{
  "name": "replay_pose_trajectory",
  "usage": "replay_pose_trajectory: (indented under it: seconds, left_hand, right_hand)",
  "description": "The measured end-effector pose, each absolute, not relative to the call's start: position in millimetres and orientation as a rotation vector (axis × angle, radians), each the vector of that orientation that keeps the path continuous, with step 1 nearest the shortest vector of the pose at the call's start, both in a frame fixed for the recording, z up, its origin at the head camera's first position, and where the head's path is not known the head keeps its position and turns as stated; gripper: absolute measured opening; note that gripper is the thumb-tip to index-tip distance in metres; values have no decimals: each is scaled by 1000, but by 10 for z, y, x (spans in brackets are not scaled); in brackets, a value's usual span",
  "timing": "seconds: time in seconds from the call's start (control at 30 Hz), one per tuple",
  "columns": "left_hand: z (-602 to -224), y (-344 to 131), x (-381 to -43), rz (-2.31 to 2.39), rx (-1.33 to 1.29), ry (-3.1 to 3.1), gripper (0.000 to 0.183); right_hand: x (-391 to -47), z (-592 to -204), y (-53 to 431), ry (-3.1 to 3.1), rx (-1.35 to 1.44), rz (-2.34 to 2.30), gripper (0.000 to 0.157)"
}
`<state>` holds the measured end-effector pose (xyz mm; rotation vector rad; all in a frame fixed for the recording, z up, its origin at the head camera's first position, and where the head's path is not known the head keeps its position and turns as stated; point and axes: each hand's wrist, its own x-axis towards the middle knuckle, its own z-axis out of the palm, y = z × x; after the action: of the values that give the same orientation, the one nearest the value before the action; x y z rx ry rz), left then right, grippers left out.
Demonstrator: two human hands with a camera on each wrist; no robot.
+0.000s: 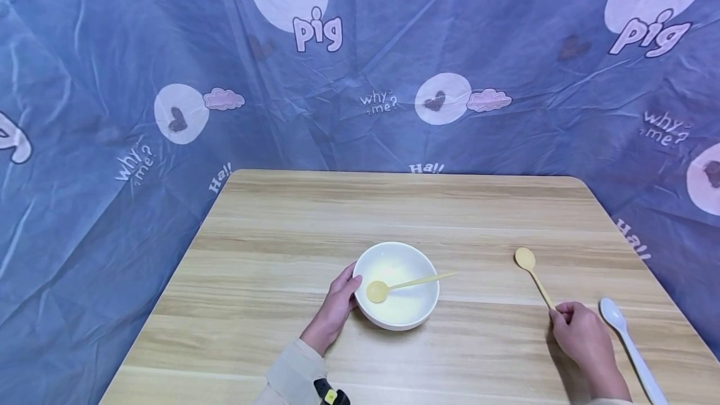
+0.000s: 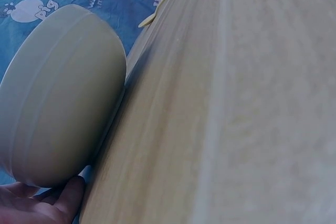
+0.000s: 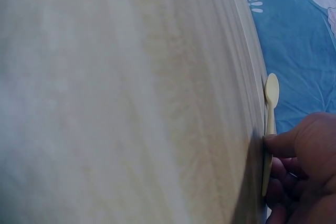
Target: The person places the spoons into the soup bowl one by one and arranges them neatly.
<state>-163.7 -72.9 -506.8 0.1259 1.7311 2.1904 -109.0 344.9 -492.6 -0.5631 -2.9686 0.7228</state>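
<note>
A white bowl (image 1: 396,320) stands near the table's middle, and a pale yellow spoon (image 1: 377,291) lies in it, handle leaning over the right rim. My left hand (image 1: 339,295) grips the bowl's left side, thumb at the rim and fingers against the outer wall. In the left wrist view the bowl's outside (image 2: 63,98) fills the left part, above the fingers. Further right, my right hand (image 1: 585,336) pinches the handle of a second pale yellow spoon (image 1: 525,259), its head pointing away from me. The right wrist view shows thumb and fingers on that spoon's handle (image 3: 270,121).
A larger white spoon (image 1: 632,352) lies right of my right hand, by the table's right side. The wood-grain table (image 1: 270,224) has rounded far corners. Blue printed cloth (image 1: 360,130) hangs behind it and along both sides.
</note>
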Motion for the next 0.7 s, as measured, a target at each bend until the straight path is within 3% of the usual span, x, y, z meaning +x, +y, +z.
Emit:
replay_pose_trajectory:
  seconds: [0.7]
  left_hand:
    - [-5078, -730, -1640, 2202, 129, 1721, 54]
  right_hand:
    - [-1118, -4930, 3471, -2995, -531, 742, 28]
